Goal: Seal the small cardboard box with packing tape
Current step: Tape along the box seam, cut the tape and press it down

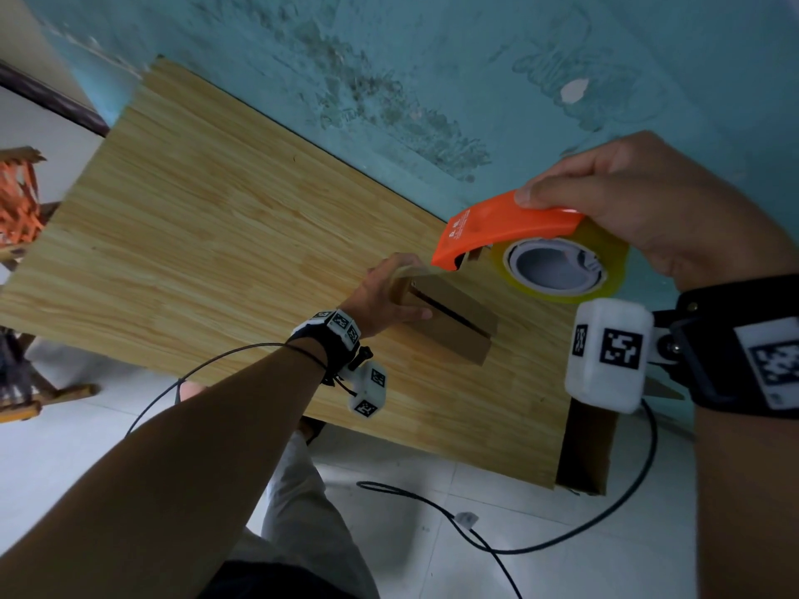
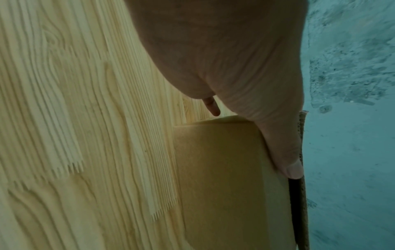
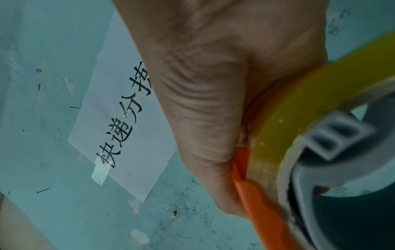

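A small cardboard box [image 1: 454, 326] lies on the wooden table [image 1: 194, 235], its top flaps parted by a dark slit. My left hand [image 1: 400, 291] grips the box's left end, thumb along the top flap [image 2: 284, 152], fingers over the far end. My right hand [image 1: 605, 201] holds an orange tape dispenser [image 1: 497, 229] with a yellowish tape roll [image 1: 562, 270] above and right of the box. A clear strip of tape [image 1: 417, 274] runs from the dispenser mouth to the box end under my left fingers. The right wrist view shows my palm wrapped round the dispenser [image 3: 258, 199] and roll [image 3: 284, 121].
The table's far edge meets a stained teal wall [image 1: 432, 80] bearing a taped paper sign [image 3: 119, 135]. A wooden chair with orange webbing [image 1: 17, 201] stands at the left. Black cables [image 1: 475, 538] trail over the white floor tiles. Brown cardboard [image 1: 583, 451] leans under the table's right end.
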Demonstrator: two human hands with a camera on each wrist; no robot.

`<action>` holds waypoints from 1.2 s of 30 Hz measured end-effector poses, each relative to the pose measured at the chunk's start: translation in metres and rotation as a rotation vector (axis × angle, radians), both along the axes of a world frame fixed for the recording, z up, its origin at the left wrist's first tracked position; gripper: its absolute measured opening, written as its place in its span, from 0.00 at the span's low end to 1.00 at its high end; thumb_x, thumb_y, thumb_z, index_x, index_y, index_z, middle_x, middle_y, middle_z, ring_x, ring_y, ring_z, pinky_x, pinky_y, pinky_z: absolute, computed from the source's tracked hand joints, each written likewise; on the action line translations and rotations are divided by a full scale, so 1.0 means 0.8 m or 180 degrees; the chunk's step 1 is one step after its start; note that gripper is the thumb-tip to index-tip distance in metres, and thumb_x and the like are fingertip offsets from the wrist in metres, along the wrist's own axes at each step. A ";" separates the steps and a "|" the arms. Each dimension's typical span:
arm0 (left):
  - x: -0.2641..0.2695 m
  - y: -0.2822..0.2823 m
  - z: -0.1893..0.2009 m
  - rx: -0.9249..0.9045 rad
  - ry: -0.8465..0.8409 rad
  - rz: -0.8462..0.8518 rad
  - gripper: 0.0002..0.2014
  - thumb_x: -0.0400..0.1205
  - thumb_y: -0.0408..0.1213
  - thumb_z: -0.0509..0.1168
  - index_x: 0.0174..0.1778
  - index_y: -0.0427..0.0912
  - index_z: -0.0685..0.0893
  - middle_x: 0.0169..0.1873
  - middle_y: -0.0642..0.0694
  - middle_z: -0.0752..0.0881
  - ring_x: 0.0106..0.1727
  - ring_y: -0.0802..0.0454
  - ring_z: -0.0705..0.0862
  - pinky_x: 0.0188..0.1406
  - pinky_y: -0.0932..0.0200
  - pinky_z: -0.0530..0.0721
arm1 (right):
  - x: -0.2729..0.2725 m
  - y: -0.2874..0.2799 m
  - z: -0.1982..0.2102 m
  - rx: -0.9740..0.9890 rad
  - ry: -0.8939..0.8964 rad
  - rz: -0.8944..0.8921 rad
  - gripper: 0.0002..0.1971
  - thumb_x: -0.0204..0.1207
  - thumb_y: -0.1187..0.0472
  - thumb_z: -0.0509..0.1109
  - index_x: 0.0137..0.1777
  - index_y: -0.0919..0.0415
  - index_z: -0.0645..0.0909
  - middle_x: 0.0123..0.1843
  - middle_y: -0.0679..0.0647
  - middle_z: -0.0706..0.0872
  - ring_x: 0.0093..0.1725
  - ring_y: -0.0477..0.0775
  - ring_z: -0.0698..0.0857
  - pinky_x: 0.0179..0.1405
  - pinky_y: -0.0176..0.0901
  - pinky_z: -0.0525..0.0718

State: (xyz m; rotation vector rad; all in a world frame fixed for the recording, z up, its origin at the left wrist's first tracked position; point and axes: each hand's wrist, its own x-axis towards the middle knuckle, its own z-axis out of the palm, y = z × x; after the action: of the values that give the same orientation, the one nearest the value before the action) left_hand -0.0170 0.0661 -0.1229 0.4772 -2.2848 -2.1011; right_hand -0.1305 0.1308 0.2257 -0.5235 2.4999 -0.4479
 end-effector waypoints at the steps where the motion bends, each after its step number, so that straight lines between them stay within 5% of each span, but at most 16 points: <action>1: 0.001 -0.001 0.000 0.0005 -0.0037 0.0014 0.34 0.71 0.54 0.85 0.70 0.66 0.76 0.72 0.58 0.79 0.76 0.47 0.77 0.76 0.37 0.80 | -0.002 0.004 -0.002 0.0001 -0.0002 -0.0010 0.16 0.63 0.40 0.86 0.47 0.48 0.99 0.43 0.53 0.98 0.51 0.60 0.97 0.65 0.61 0.91; 4: 0.003 0.000 -0.004 0.0034 -0.0033 -0.0001 0.36 0.66 0.63 0.83 0.68 0.75 0.74 0.73 0.58 0.80 0.77 0.43 0.78 0.70 0.29 0.84 | -0.007 0.016 -0.006 0.0008 -0.0005 -0.0013 0.21 0.57 0.36 0.85 0.46 0.46 0.99 0.43 0.53 0.98 0.46 0.55 0.95 0.66 0.62 0.91; 7: 0.002 0.000 -0.003 0.0074 0.0017 0.0033 0.37 0.64 0.66 0.84 0.68 0.71 0.76 0.72 0.57 0.82 0.76 0.42 0.80 0.69 0.28 0.85 | -0.012 0.029 -0.008 0.0039 0.0030 -0.0032 0.15 0.61 0.40 0.86 0.45 0.46 0.99 0.43 0.51 0.99 0.54 0.59 0.96 0.67 0.60 0.91; 11: 0.003 0.000 -0.001 0.0026 0.0050 0.0071 0.35 0.66 0.59 0.86 0.67 0.69 0.77 0.71 0.56 0.83 0.76 0.42 0.79 0.74 0.30 0.81 | -0.019 0.046 -0.009 0.0103 0.0109 -0.0103 0.11 0.65 0.43 0.87 0.44 0.47 0.99 0.44 0.51 0.98 0.55 0.56 0.95 0.64 0.55 0.90; 16: 0.005 -0.002 0.002 -0.0057 -0.0069 0.0102 0.36 0.68 0.50 0.88 0.70 0.62 0.78 0.72 0.57 0.80 0.78 0.46 0.73 0.75 0.35 0.81 | -0.025 0.065 -0.016 0.0090 0.0101 -0.0179 0.09 0.68 0.45 0.88 0.44 0.48 0.99 0.44 0.49 0.98 0.46 0.47 0.92 0.53 0.45 0.85; 21: 0.008 -0.005 0.005 -0.0228 -0.0101 -0.0031 0.39 0.68 0.53 0.88 0.73 0.64 0.76 0.71 0.64 0.76 0.81 0.47 0.72 0.77 0.33 0.81 | -0.027 0.075 -0.026 0.0106 0.0082 -0.0223 0.08 0.69 0.46 0.87 0.44 0.47 0.98 0.42 0.42 0.97 0.48 0.47 0.94 0.61 0.48 0.90; 28: 0.011 -0.003 0.016 -0.0597 -0.0132 -0.0192 0.39 0.75 0.54 0.82 0.79 0.56 0.72 0.71 0.54 0.79 0.76 0.47 0.76 0.75 0.38 0.83 | -0.033 0.083 -0.038 0.0098 0.0035 -0.0247 0.09 0.70 0.46 0.88 0.46 0.48 0.98 0.42 0.45 0.97 0.50 0.47 0.93 0.56 0.46 0.88; 36: 0.015 0.001 0.014 -0.0979 -0.0084 -0.0462 0.37 0.80 0.54 0.75 0.84 0.52 0.68 0.76 0.45 0.81 0.76 0.45 0.80 0.77 0.38 0.84 | -0.037 0.099 -0.049 0.0103 -0.0076 -0.0329 0.09 0.71 0.46 0.88 0.45 0.49 0.98 0.46 0.47 0.97 0.51 0.50 0.94 0.65 0.54 0.90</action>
State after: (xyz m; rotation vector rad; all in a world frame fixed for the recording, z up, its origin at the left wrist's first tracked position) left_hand -0.0052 0.0668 -0.1116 0.3403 -2.6668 -1.7537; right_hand -0.1599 0.2100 0.1865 -0.3752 2.5150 -0.4495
